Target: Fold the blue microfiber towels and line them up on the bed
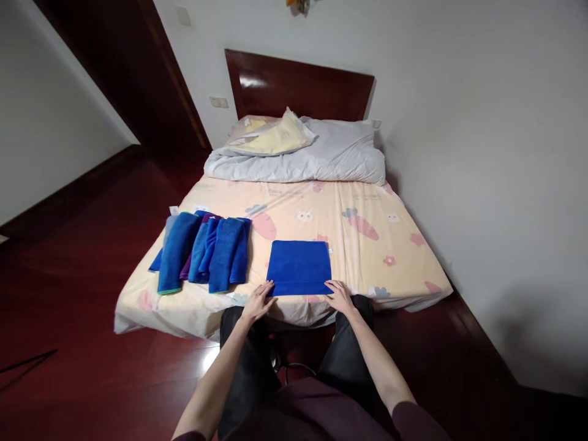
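Observation:
A blue towel (299, 263) lies flat as a near-square on the bed, close to its front edge, with a narrow band along its near side. At the towel's near left corner is my left hand (258, 301), fingers on top and thumb at the near edge. My right hand (340, 297) holds the near right corner in much the same way. A small white tag shows on the towel's right side. To the left lie several rolled or folded towels (226, 254), mostly blue, with some purple and green trim.
The bed (390, 242) has a cream sheet printed with carrots and rabbits. Toward the dark wooden headboard (298, 86) lies a bunched white quilt (340, 147) with a pale yellow cloth (280, 136). A white wall (496, 153) runs along the right; dark red floor (92, 257) is at left.

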Action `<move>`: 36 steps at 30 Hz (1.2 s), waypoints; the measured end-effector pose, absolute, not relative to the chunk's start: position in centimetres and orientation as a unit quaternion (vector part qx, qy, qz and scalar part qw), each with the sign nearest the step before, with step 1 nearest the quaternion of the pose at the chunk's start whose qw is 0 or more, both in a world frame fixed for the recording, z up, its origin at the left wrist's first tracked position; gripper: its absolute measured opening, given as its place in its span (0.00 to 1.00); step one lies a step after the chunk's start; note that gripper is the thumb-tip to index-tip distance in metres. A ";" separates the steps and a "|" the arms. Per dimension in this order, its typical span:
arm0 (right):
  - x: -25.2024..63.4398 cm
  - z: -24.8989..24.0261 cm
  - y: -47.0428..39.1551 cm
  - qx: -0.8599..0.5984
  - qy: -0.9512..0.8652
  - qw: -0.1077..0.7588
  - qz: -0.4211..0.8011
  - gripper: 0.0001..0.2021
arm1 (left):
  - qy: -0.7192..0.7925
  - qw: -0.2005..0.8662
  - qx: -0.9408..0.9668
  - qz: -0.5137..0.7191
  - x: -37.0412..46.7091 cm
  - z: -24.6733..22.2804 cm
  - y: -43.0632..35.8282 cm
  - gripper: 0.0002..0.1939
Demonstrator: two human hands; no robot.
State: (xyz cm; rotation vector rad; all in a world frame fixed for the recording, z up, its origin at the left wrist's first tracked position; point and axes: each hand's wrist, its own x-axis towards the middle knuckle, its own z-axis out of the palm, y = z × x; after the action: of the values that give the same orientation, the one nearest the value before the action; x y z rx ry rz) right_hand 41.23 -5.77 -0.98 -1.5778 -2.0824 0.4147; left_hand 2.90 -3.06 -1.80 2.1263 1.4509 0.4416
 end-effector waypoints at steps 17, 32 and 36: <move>40.1 -1.3 -4.7 -0.622 -0.691 0.306 0.208 0.25 | 0.586 0.262 0.754 0.142 4.6 0.1 -1.3 0.20; 39.6 -2.2 -4.2 -0.648 -0.557 0.437 0.283 0.16 | 0.622 0.353 0.643 0.274 3.1 -0.1 -1.3 0.14; 40.3 -2.4 -4.7 -0.668 -0.543 0.421 0.287 0.18 | 0.656 0.341 0.616 0.271 2.9 -0.7 -1.1 0.13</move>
State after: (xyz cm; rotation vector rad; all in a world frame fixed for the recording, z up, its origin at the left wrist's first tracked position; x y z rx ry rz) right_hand 40.26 -4.67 -2.42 -1.6726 -1.3590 0.7186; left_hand 2.95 -1.06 -0.71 1.6034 1.7062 0.7046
